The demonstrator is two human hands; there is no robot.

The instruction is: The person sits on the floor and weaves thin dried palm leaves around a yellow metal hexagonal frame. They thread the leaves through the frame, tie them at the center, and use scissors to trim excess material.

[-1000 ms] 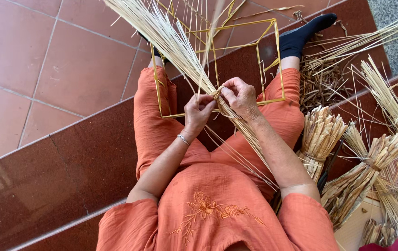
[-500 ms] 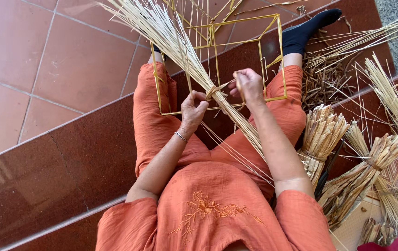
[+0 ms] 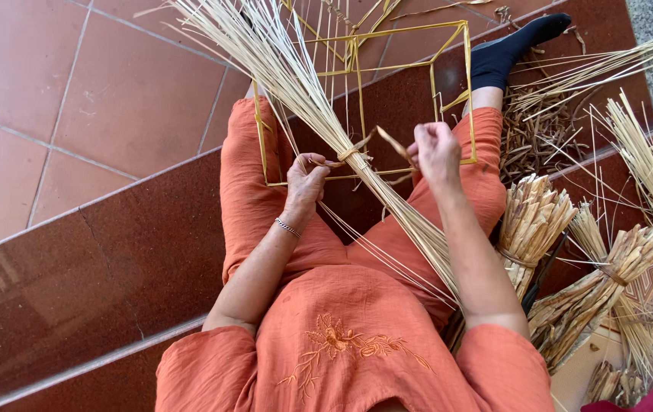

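A long bundle of pale straw stalks (image 3: 280,69) lies slanted across my lap, over a yellow frame of thin strips (image 3: 363,99). A flat yellow binding strip (image 3: 357,150) wraps the bundle at the frame's lower bar. My left hand (image 3: 307,177) pinches one end of that strip against the bundle. My right hand (image 3: 437,149) grips the other end of the strip, pulled out to the right. I sit in orange clothes, knees apart.
Tied sheaves of straw (image 3: 528,221) and loose stalks (image 3: 646,168) are piled at my right. My right foot in a dark sock (image 3: 505,49) rests on the brown step. Red floor tiles (image 3: 75,91) spread to the left.
My right hand has drawn away from the left, pulling the strip end out to the right. The left hand stays at the bundle.
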